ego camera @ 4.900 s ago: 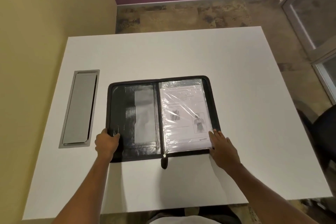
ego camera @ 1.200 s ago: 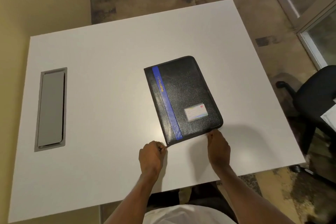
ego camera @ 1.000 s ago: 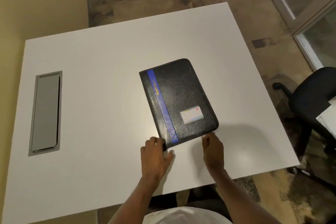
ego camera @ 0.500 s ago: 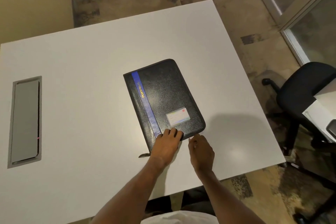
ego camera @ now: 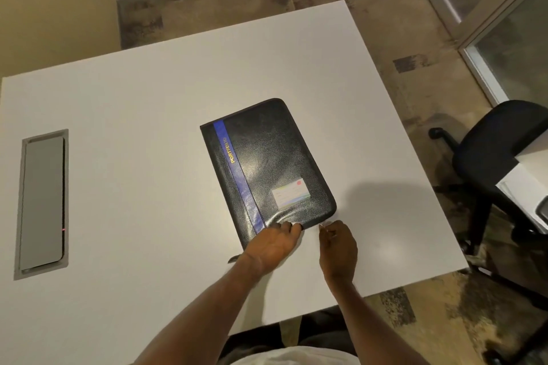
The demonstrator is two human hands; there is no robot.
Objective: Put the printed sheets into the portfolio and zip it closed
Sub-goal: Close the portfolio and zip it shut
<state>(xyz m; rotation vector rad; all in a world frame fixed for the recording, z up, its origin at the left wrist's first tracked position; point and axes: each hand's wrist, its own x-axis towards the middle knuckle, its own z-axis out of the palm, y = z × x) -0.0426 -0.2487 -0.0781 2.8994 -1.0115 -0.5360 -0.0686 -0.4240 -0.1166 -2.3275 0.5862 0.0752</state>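
Observation:
The black portfolio [ego camera: 267, 169] with a blue stripe and a small card window lies closed on the white table [ego camera: 148, 127], turned slightly counter-clockwise. The printed sheets are hidden inside it. My left hand [ego camera: 272, 243] presses its fingertips on the cover at the near edge, which dents under them. My right hand [ego camera: 338, 243] pinches the small metal zipper pull [ego camera: 322, 225] just off the portfolio's near right corner. A short zipper tail [ego camera: 234, 259] sticks out at the near left corner.
A grey cable hatch [ego camera: 43, 201] is set into the table at the left. A black office chair [ego camera: 498, 151] stands off the table's right side, beside another white desk [ego camera: 530, 175]. The table's near edge runs just below my wrists.
The portfolio, open 4.9 s ago, is now closed. My left hand moved from the near left corner onto the near edge. My right hand slid right along that edge to the corner.

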